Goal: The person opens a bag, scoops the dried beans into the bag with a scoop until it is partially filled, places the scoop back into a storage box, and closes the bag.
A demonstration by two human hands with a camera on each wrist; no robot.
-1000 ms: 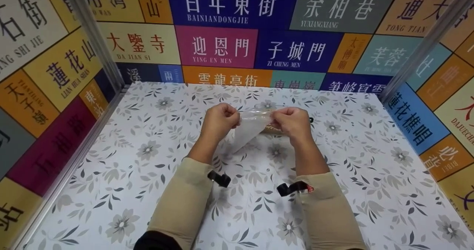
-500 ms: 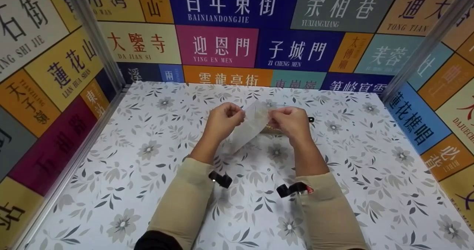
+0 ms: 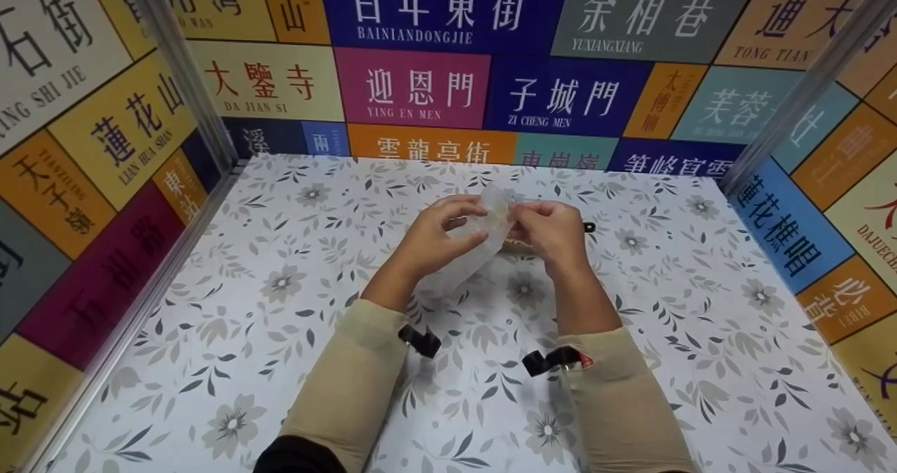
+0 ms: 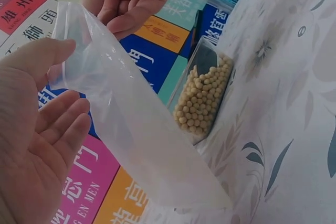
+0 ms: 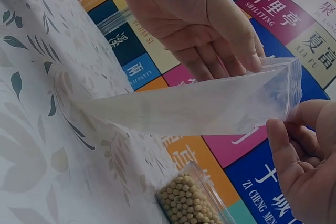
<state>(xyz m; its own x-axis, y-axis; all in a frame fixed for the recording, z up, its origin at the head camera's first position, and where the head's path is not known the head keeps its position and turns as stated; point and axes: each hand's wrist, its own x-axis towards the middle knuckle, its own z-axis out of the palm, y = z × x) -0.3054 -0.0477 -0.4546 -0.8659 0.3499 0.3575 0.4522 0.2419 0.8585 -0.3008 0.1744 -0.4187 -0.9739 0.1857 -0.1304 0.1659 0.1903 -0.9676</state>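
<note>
"So, what are the two hands doing?"

"The right hand (image 3: 556, 235) is pinching one side of the mouth of a translucent plastic bag (image 4: 131, 119) between thumb and fingers. The left hand (image 3: 436, 238) is facing it from the other side: its thumb and fingers are standing apart, and the thumb is touching the bag's mouth."

"Is the left forefinger pressing on the plastic too?"

"I can't tell; its tip isn't showing clearly in either wrist view."

"And where is the bag hanging?"

"Over the table (image 3: 231, 301), about midway between its left and right edges. The mouth is tilting up, and the lower end is slanting down toward the near left corner. Whether that end is touching the tabletop, I can't tell."

"What's sitting behind?"

"A clear box (image 4: 190, 67) is holding round pale beans (image 4: 197, 106). It's resting beyond the right hand, toward the table's far edge, and that hand is partly covering it in the head view."

"Anything further out?"

"Tan sleeves (image 3: 343, 389) are covering the forearms, each carrying a black device (image 3: 422, 342) near the wrist. Coloured sign panels (image 3: 413, 87) are rising along the far, left and right edges."
</note>
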